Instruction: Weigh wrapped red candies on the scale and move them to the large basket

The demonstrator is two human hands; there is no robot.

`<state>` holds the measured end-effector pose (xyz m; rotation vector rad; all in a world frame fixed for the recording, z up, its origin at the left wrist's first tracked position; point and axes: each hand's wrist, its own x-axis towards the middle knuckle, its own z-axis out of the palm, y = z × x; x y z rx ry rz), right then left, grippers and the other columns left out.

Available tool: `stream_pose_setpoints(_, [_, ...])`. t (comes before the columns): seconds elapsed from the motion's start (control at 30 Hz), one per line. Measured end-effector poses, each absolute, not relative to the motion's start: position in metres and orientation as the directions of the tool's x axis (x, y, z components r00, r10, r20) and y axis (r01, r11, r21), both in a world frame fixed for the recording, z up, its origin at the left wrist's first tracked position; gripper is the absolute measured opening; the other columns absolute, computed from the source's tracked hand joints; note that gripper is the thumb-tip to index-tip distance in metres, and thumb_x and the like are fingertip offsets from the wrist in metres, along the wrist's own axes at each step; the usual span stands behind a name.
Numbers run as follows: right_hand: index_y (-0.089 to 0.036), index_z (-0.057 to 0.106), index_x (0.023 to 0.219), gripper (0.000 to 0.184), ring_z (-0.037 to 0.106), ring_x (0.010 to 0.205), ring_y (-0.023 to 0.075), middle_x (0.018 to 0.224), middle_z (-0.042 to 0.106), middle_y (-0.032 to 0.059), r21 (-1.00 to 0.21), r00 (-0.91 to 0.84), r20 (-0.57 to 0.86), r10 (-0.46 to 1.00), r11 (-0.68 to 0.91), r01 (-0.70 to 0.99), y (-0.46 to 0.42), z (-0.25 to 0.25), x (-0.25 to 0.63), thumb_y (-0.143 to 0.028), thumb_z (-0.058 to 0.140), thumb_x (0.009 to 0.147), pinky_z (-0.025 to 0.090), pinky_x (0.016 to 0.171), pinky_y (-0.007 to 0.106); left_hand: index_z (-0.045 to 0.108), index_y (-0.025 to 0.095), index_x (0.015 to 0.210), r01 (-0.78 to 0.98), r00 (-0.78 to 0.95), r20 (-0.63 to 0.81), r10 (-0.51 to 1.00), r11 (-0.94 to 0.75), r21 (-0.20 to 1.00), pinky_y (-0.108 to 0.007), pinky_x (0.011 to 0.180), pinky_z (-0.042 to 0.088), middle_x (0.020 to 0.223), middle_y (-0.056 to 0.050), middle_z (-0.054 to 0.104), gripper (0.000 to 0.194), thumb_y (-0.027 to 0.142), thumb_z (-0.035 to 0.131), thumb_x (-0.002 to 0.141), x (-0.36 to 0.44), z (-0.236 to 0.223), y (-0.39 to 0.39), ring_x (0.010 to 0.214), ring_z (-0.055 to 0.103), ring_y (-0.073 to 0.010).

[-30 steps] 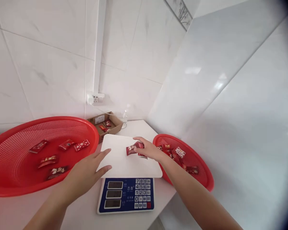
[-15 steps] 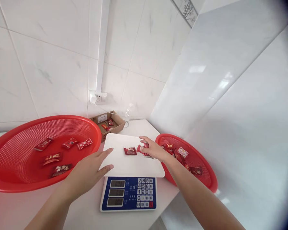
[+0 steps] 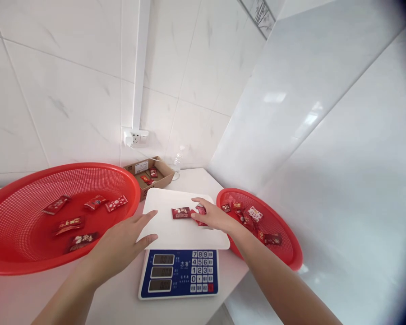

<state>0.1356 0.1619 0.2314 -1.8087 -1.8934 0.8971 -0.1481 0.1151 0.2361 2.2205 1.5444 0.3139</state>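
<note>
A white weighing pan (image 3: 176,237) tops the electronic scale (image 3: 179,273). On it lies a dark red candy packet (image 3: 180,213). Beside that, red and pink packets (image 3: 200,220) rest partly under my right hand (image 3: 216,217), whose thumb and fingers are spread around them, apparently loose. Part of these packets is hidden by the fingers. My left hand (image 3: 122,241) holds nothing; its thumb and fingers are apart, over the pan's left edge.
At left stands a big red perforated basket (image 3: 88,169) with several candy packets. A smaller red basket (image 3: 292,243) at right holds more. Behind the pan are a cardboard box (image 3: 164,180) with packets and a clear bottle (image 3: 178,159). A wall socket (image 3: 136,137) has a plug in it.
My right hand's fingers have spread from the packets they were pinching, which now lie on the pan near the first one. The scale's top reading has changed. My left hand stays in place.
</note>
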Motion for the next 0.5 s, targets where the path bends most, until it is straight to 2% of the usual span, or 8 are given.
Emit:
stream_pose_setpoints(0.07, [-0.029,0.040,0.139,0.066,0.055,0.112,0.0208,0.130,0.053,0.0080,-0.682,-0.181,-0.175,0.968,0.014,0.731,0.159,0.233,0.126,-0.044,0.063,0.080,0.044,0.095,0.036,0.033,0.027,0.144,0.840,0.362,-0.051,0.931,-0.301,0.452,-0.050,0.098,0.044,0.144,-0.010,0.046,0.059,0.051,0.034,0.091,-0.148,0.236,0.116,0.125,0.050,-0.0321])
stream_pose_setpoints(0.13, [-0.026,0.038,0.141,0.066,0.049,0.121,0.0218,0.138,0.047,0.0096,-0.659,-0.226,-0.122,0.966,0.091,0.746,0.158,0.233,0.118,-0.038,0.061,0.081,0.040,0.100,0.037,0.034,0.027,0.144,0.838,0.367,-0.049,0.929,-0.307,0.451,-0.049,0.097,0.045,0.144,-0.010,0.047,0.059,0.051,0.035,0.091,-0.148,0.235,0.116,0.124,0.051,-0.0325])
stream_pose_setpoints(0.27, [-0.023,0.050,0.133,0.048,0.042,0.128,0.0227,0.138,0.048,0.0092,-0.519,-0.193,0.030,0.981,0.180,0.836,0.164,0.228,0.114,-0.023,0.053,0.084,0.032,0.107,0.040,0.035,0.027,0.144,0.828,0.377,-0.035,0.926,-0.320,0.461,-0.049,0.099,0.043,0.142,-0.010,0.049,0.058,0.051,0.035,0.091,-0.149,0.233,0.117,0.127,0.049,-0.0320])
stream_pose_setpoints(0.37, [-0.021,0.056,0.126,0.044,0.044,0.126,0.0230,0.134,0.052,0.0091,-0.455,-0.189,0.013,0.982,0.174,0.874,0.169,0.221,0.118,-0.018,0.054,0.082,0.033,0.106,0.039,0.036,0.026,0.143,0.820,0.383,-0.022,0.923,-0.329,0.468,-0.049,0.099,0.044,0.142,-0.011,0.049,0.058,0.050,0.036,0.091,-0.149,0.232,0.117,0.127,0.049,-0.0321])
stream_pose_setpoints(0.5, [-0.022,0.060,0.119,0.043,0.046,0.122,0.0254,0.129,0.055,0.0097,-0.435,-0.187,0.003,0.982,0.169,0.884,0.170,0.210,0.120,-0.016,0.061,0.076,0.037,0.100,0.041,0.037,0.028,0.143,0.821,0.389,-0.005,0.921,-0.344,0.456,-0.048,0.096,0.046,0.142,-0.010,0.050,0.058,0.051,0.038,0.090,-0.149,0.230,0.118,0.126,0.050,-0.0326])
